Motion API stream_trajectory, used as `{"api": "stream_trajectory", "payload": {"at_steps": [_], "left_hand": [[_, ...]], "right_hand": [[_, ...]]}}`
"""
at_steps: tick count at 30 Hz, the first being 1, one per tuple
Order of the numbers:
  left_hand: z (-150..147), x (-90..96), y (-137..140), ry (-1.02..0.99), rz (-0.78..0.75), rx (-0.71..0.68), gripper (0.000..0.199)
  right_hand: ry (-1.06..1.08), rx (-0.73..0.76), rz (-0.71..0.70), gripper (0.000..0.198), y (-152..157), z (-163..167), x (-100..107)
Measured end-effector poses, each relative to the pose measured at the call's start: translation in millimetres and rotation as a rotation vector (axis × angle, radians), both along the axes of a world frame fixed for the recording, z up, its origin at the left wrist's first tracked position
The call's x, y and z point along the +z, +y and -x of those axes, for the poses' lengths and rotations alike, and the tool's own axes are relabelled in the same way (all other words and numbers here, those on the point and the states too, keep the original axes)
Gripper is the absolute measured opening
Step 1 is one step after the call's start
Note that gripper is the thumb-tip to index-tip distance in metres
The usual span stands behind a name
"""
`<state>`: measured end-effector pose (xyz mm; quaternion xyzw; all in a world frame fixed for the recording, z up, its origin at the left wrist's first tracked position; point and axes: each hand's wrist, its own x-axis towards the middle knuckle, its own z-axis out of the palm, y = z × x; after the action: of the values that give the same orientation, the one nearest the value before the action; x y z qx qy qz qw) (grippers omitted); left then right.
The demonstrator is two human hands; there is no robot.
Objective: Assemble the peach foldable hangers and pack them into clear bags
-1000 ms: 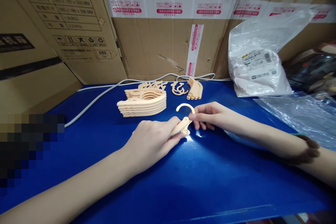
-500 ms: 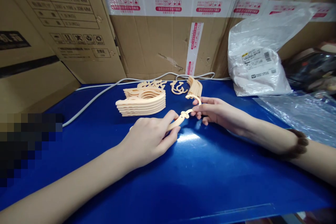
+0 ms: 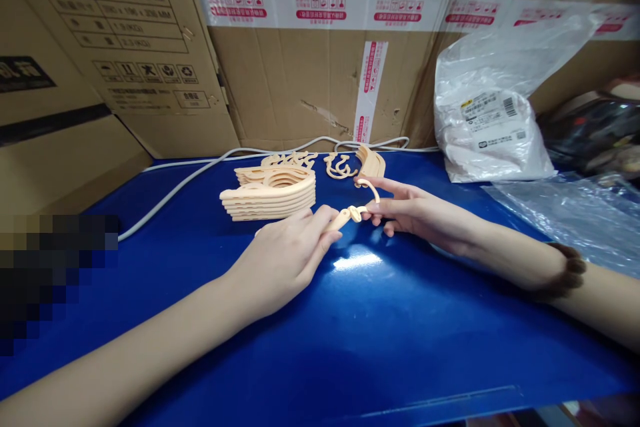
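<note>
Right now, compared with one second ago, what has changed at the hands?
The cream hook, held by the right hand, has turned and shifted rightward and away from the person. The left hand still grips the cream piece. The stacked pieces stayed put.

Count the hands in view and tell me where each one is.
2: the left hand grips a cream plastic piece in front of the cream stack; the right hand pinches the curved hook at that piece's end. No others show.
</note>
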<state>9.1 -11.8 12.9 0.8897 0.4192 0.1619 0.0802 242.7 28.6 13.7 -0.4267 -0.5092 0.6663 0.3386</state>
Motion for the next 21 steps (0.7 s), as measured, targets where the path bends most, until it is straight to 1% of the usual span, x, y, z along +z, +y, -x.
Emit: {"api": "stream_trajectory", "payload": {"at_steps": [8,16,21], "left_hand": [[0.1,-2.9,1.8,-0.076,0.065,-0.036,0.027],[1.3,-2.9,2.5,-0.076,0.071,-0.058,0.028],[3.4,-4.5,2.9,-0.087,0.072,-0.125,0.023]], "right_hand": [[0.025,0.028,0.010,0.062,2.1,-1.1,-0.6],[0.012,0.056,-0.021,0.068,1.3,-0.2,0.8],[-0.021,0.106,-0.062,0.071,1.0,-1.1,1.0]]}}
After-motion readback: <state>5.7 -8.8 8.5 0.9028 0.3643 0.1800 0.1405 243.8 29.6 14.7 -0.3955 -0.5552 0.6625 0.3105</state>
